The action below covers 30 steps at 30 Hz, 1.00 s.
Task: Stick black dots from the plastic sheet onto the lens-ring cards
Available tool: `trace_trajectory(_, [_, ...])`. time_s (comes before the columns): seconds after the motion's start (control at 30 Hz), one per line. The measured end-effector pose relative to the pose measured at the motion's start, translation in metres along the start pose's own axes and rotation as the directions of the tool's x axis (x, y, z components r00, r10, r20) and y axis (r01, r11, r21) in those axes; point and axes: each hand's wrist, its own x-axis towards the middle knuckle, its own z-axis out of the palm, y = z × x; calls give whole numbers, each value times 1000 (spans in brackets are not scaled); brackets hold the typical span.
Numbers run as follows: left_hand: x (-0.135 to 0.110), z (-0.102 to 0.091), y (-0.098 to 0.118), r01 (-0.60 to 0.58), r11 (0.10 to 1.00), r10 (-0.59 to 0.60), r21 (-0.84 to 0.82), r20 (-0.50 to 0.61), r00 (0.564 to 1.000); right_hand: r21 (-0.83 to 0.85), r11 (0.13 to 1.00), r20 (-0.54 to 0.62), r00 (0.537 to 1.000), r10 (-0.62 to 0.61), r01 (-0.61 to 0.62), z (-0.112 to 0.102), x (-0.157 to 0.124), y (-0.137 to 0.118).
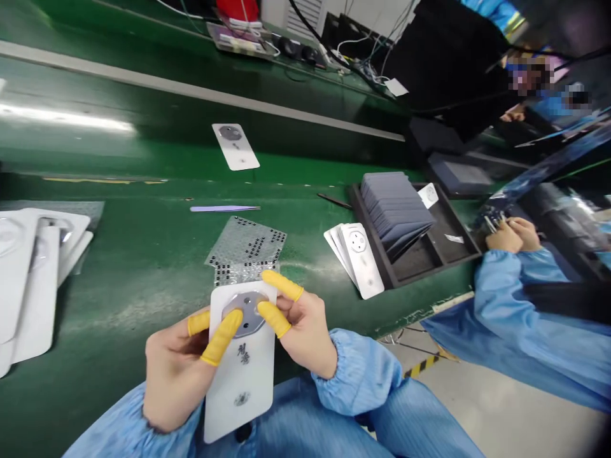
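Note:
A white rectangular plate (245, 375) with a round grey metal disc (249, 313) near its top is held up over my lap. My left hand (179, 372) grips its left edge, the thumb in a yellow finger cot pressing on the disc. My right hand (298, 324) pinches the top right corner, with yellow cots on thumb and forefinger touching the disc's edge. Just beyond lies a clear sheet of small black dots (245, 248) on the green bench (143, 254).
A stack of white plates (356, 257) lies beside a black tray (424, 254) of grey cards. More white parts (33, 280) lie at left. Tweezers (224, 208) and one white plate (235, 146) lie farther back. A co-worker's hands (510, 235) work at right.

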Motion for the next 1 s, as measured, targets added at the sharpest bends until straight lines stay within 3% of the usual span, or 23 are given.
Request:
trace_trajectory(0.1, [6,16,-3,-35,998,25,59,156,987,-151,986,-25,997,-71,67,-32,5,0])
trace_trajectory(0.17, [7,22,0,-122,991,109,55,199,974,-420,900,-37,988,-149,120,-75,18,-2])
trace_trajectory(0.23, [4,19,3,-220,975,213,39,139,967,-531,840,-90,977,-192,116,-131,40,-5])
trace_trajectory(0.27, [2,14,2,-253,966,247,46,108,963,-677,724,-46,975,-219,131,-158,52,-7])
trace_trajectory(0.3, [0,8,1,-275,959,269,67,84,959,-725,679,-49,974,-223,119,-184,64,-9])
trace_trajectory(0.37, [-3,-7,-5,-297,945,292,134,55,955,-790,604,-45,973,-224,103,-219,81,-12])
trace_trajectory(0.4, [-5,-14,-9,-303,937,301,173,41,953,-806,585,-54,972,-229,92,-226,84,-13])
trace_trajectory(0.47, [-9,-26,-17,-311,920,319,240,3,948,-854,510,-50,961,-272,100,-218,82,-11])
trace_trajectory(0.57, [-16,-36,-26,-278,918,310,284,-75,948,-898,360,127,933,-338,253,-160,58,-2])
trace_trajectory(0.63, [-19,-40,-32,-219,930,252,296,-79,964,-821,368,350,894,-280,436,-112,37,8])
trace_trajectory(0.7, [-21,-44,-39,-142,935,160,326,-29,987,-716,407,541,819,-189,567,-72,21,20])
trace_trajectory(0.77, [-21,-48,-44,-99,919,115,382,-20,993,-636,448,634,756,-162,629,-47,14,35])
trace_trajectory(0.9, [-14,-50,-41,-125,858,203,498,-105,974,-534,556,633,737,-237,637,-42,16,59])
trace_trajectory(1.0, [-4,-43,-33,-57,907,98,417,-77,992,-488,599,619,736,-276,635,-51,15,60])
